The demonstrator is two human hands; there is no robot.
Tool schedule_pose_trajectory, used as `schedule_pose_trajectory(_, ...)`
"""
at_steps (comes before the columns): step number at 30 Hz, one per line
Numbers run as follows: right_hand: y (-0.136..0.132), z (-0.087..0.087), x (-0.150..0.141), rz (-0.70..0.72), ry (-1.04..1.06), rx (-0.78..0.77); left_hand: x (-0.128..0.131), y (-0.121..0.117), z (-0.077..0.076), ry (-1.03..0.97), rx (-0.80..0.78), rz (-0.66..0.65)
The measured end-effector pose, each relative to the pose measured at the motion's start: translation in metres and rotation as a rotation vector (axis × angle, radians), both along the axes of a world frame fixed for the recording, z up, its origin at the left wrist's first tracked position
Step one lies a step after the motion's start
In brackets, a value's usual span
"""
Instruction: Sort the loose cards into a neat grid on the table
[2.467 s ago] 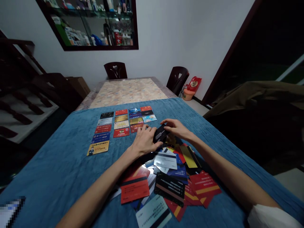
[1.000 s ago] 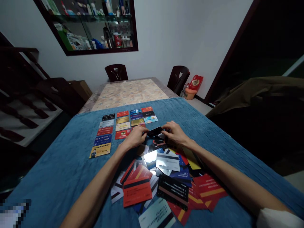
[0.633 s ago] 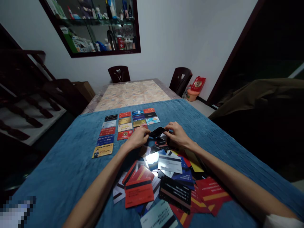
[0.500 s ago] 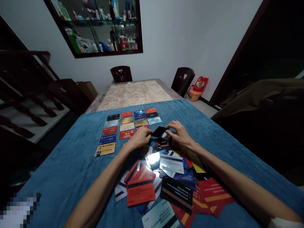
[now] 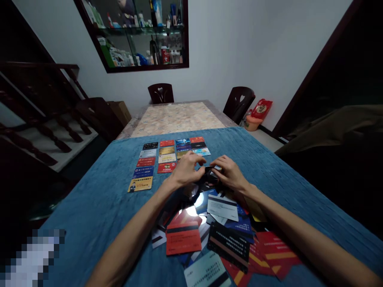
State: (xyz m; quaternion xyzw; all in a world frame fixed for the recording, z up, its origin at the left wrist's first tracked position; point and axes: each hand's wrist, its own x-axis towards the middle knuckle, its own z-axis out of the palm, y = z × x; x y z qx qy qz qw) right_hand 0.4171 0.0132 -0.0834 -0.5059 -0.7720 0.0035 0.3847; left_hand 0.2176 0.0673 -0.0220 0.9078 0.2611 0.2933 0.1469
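Observation:
Between my two hands is a black card (image 5: pixel 208 168), seen nearly edge-on. My left hand (image 5: pixel 189 169) pinches its left end, and my right hand (image 5: pixel 228 172) grips the right end. Below them lies a loose pile of cards: a red card (image 5: pixel 183 238), a black striped card (image 5: pixel 229 245), a white card (image 5: pixel 223 207) and a pale green card (image 5: pixel 208 270) among several others. Left of my hands, cards lie face up in columns, with a yellow card (image 5: pixel 140 184) nearest and a blue card (image 5: pixel 143 172) above it. My left hand hides part of these columns.
A blue cloth (image 5: pixel 98 207) covers the near part of the table, and the bare patterned tabletop (image 5: pixel 176 118) shows beyond. Dark chairs (image 5: pixel 160 93) stand around it. A pixelated patch covers the lower left. At the right is brownish fabric (image 5: pixel 332 127).
My left hand has moved right and up, closer to my right hand. The black card between them has turned from showing its face to nearly edge-on. The whole view has shifted slightly.

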Motion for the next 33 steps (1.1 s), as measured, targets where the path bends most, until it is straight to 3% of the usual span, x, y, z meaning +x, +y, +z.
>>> schedule_pose_trajectory(9,0.013,0.009,-0.019,0.040,0.008,-0.043,-0.004,-0.002,-0.004,0.208,0.085,0.044)
schedule_pose_trajectory(18,0.030,0.004,-0.034,0.101,-0.075,-0.125,-0.037,0.003,-0.008,0.229,0.113,0.033)
schedule_pose_trajectory(27,0.033,-0.006,-0.052,0.151,-0.149,-0.145,-0.080,0.001,-0.041,0.177,0.109,0.092)
schedule_pose_trajectory(33,0.033,-0.005,-0.058,0.125,-0.254,-0.087,-0.090,0.003,-0.055,0.105,0.101,0.074)
